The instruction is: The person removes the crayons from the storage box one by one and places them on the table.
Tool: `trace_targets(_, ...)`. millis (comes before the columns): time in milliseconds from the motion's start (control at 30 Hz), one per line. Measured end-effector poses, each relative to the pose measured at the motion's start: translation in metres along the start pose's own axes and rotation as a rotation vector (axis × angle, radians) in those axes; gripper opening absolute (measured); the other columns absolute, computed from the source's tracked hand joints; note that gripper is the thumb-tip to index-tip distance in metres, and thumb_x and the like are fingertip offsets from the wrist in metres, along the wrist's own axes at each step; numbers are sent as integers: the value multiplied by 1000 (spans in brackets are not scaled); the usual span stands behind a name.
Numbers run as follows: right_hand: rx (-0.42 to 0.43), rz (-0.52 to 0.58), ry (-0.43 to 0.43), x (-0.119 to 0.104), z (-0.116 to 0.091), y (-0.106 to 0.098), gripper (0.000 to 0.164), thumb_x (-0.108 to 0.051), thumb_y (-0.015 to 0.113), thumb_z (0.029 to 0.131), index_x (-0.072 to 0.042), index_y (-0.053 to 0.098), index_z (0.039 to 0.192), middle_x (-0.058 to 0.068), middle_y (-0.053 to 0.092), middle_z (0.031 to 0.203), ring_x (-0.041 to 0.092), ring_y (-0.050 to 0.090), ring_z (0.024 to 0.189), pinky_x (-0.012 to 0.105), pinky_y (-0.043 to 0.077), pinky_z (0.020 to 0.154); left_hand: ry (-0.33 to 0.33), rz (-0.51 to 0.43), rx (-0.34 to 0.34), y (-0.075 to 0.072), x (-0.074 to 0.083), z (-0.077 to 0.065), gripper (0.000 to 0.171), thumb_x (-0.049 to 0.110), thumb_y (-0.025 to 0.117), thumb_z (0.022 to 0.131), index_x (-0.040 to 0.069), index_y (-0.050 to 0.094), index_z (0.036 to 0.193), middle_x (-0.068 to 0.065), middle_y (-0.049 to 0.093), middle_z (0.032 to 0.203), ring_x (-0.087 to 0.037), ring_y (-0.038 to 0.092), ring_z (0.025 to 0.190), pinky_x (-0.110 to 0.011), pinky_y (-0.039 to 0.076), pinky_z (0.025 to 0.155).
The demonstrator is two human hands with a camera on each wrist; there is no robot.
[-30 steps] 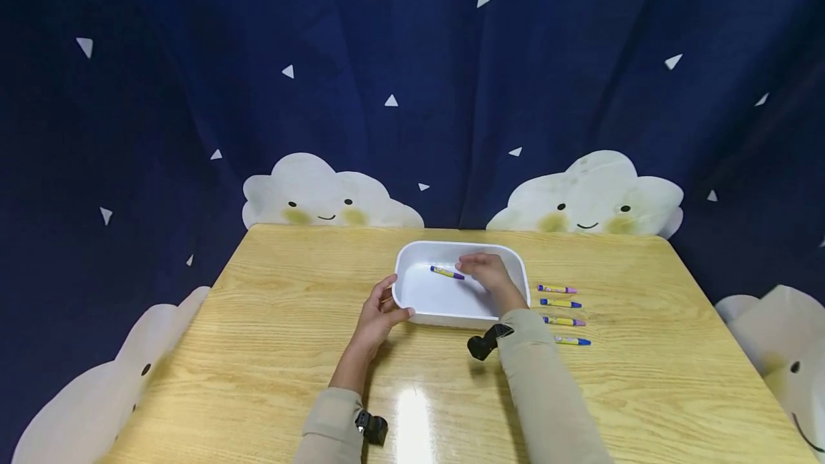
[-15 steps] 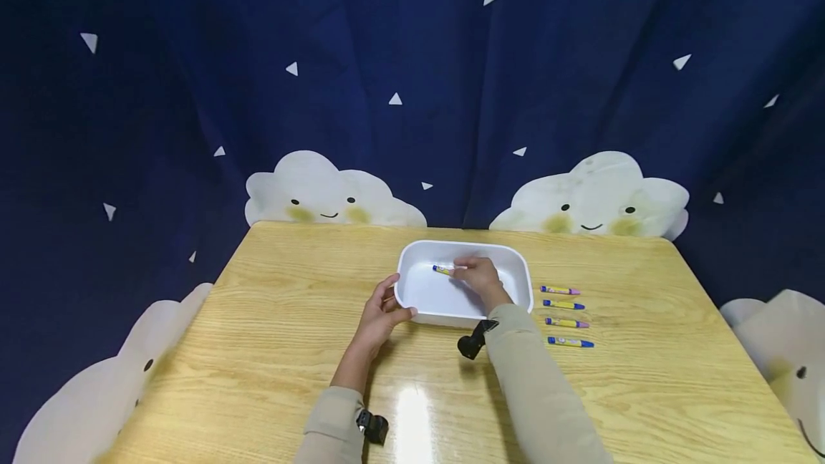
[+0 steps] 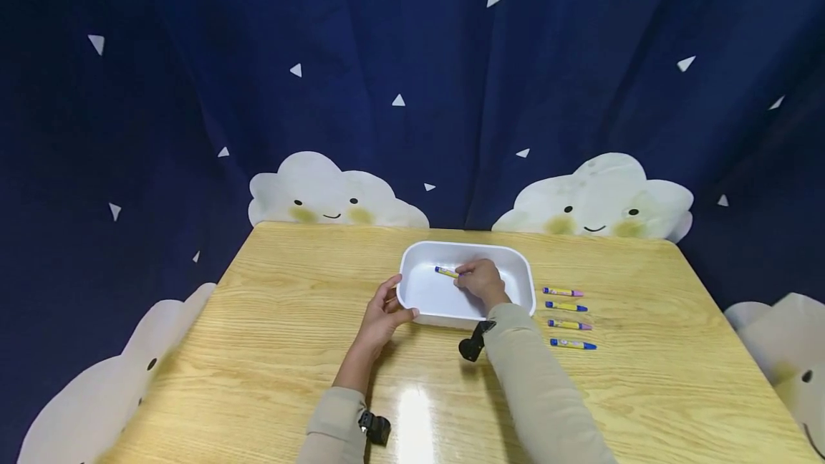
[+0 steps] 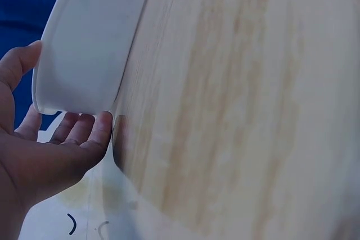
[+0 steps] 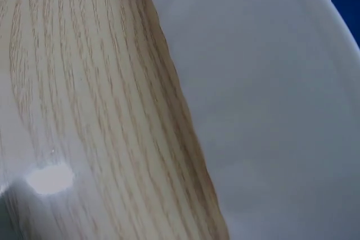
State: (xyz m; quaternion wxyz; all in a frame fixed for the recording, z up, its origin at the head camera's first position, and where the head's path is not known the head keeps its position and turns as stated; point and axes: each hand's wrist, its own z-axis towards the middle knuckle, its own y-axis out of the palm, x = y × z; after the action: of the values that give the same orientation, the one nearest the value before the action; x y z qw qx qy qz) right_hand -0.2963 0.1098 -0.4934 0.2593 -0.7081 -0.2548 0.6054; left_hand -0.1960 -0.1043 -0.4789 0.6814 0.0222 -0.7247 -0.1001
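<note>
A white rectangular tray (image 3: 445,320) sits on the wooden table, with one yellow-wrapped crayon (image 3: 445,271) lying inside it. My right hand (image 3: 483,283) reaches over the near rim and pinches that crayon by its right end, which the fingers hide. At the tray's left side, my left hand (image 3: 380,321) holds the near corner, thumb at the front and fingers along the side. The left wrist view shows this hand (image 4: 50,150) curled about the corner of the tray (image 4: 84,54). Only the tray's outer wall (image 5: 253,94) and the table appear in the right wrist view; the right hand is out of it.
Several crayons (image 3: 566,306) lie in a column on the table, right of the tray, with pink and blue tips. The wooden table (image 3: 277,321) meets a dark blue curtain (image 3: 438,92) with white clouds at its back edge. Glare (image 3: 414,421) marks the near tabletop.
My right hand has moved slightly left inside the tray and taken hold of the crayon lying there. The left hand keeps its place on the tray.
</note>
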Motion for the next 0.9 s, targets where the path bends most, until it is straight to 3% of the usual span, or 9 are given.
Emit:
trace_targets(167, 13, -23, -11, 0, 2, 1, 18, -15, 75, 72, -10, 75, 89, 4, 67, 97, 24, 59, 90, 43, 45, 80, -9, -2, -13, -1, 0, 2, 78, -8, 67, 75, -1, 29, 142, -32, 37, 132, -43, 40, 122, -28, 50, 83)
trace_targets(367, 17, 56, -108, -2, 6, -2, 12, -9, 71, 76, -3, 74, 86, 6, 68, 83, 23, 59, 80, 31, 48, 73, -12, -13, 3, -7, -15, 12, 79, -7, 69, 75, 4, 31, 143, -28, 38, 133, -39, 42, 122, -29, 50, 84)
trace_targets(533, -6, 111, -174, -9, 3, -5, 11, -7, 69, 80, 0, 73, 88, 6, 66, 82, 21, 56, 76, 27, 44, 64, 3, 15, 39, -7, -23, 15, 76, -6, 70, 75, 7, 35, 142, -22, 43, 129, -33, 48, 118, -29, 50, 83)
trace_targets(800, -44, 123, -204, -9, 0, -10, 12, -8, 70, 79, 0, 73, 88, 5, 66, 83, 20, 54, 77, 27, 42, 65, 1, 20, 45, -6, -24, 12, 75, -4, 70, 75, 9, 37, 141, -21, 45, 128, -32, 48, 117, -30, 50, 85)
trace_targets(900, -86, 103, -258, -10, -3, -16, 12, -6, 70, 79, 1, 72, 88, 6, 67, 83, 21, 56, 80, 29, 44, 71, 6, 14, 44, -6, -24, 12, 76, -5, 70, 75, 8, 36, 141, -22, 44, 128, -33, 48, 117, -30, 50, 84)
